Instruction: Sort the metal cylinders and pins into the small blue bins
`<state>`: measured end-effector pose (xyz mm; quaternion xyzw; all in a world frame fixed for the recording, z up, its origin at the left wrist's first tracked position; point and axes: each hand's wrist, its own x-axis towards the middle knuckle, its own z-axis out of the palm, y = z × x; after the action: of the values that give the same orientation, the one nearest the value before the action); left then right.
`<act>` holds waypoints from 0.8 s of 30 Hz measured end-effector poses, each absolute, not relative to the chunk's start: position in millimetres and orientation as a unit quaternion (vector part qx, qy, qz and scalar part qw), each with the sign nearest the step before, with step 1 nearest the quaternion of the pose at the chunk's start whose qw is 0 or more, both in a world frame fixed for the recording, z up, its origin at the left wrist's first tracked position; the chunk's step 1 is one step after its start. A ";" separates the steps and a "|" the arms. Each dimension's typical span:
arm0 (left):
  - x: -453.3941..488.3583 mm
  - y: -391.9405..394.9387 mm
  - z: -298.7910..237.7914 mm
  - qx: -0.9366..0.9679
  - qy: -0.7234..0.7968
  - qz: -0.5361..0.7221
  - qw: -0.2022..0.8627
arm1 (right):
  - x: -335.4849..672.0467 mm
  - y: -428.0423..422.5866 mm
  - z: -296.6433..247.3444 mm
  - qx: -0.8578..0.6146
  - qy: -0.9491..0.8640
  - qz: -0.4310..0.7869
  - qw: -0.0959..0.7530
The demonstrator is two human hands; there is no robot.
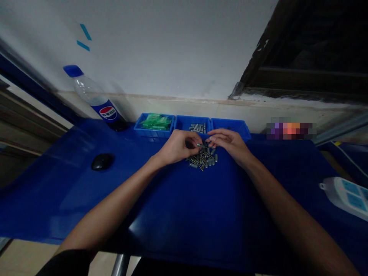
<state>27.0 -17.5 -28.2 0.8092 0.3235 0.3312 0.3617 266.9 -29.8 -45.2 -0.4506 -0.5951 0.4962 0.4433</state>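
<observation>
Over the middle of the blue table, my left hand (181, 146) pinches a small grey metal piece (201, 145) between thumb and index finger. Just to its right is my right hand (227, 142), its fingertips drawn together close to that piece. Whatever the right fingertips may hold is too small to make out. Beneath both hands lies a loose pile of screws (202, 163) mixed with short grey cylinders (211, 161). Behind the pile, the middle blue bin (179, 122) holds more grey cylinders (198, 128); my fingers partly cover its front.
Green packets (156, 122) fill the left bin (152, 133). The right bin (235, 124) adjoins the middle one. A Pepsi bottle (99, 101) stands by the wall, a black mouse (102, 161) lies left, and a white power strip (342, 195) rests at the right.
</observation>
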 end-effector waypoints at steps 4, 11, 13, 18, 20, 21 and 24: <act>29.1 -17.3 -29.2 0.745 0.352 0.385 0.417 | 265.8 -31.6 -48.0 -0.441 -0.583 0.551 0.403; 29.7 -16.7 -32.7 0.744 0.340 0.391 0.422 | 257.3 -36.5 -49.2 -0.433 -0.552 0.583 0.410; 29.2 -17.4 -32.3 0.756 0.335 0.387 0.409 | 256.3 -36.4 -48.7 -0.433 -0.566 0.566 0.414; 29.4 -19.8 -28.1 0.799 0.338 0.353 0.351 | 255.5 -37.2 -46.8 -0.433 -0.593 0.541 0.410; 29.2 -19.8 -26.5 0.809 0.342 0.345 0.331 | 255.5 -37.5 -46.1 -0.435 -0.597 0.536 0.409; 28.6 -19.4 -25.6 0.813 0.346 0.341 0.322 | 255.6 -37.5 -45.9 -0.436 -0.598 0.534 0.409; 24.3 -17.7 -21.2 0.831 0.358 0.315 0.286 | 256.5 -36.2 -46.4 -0.439 -0.600 0.525 0.415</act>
<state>24.3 -17.7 -21.2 0.8311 0.3580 0.3154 0.2858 256.5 -36.2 -46.4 -0.4385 -0.5999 0.5253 0.4145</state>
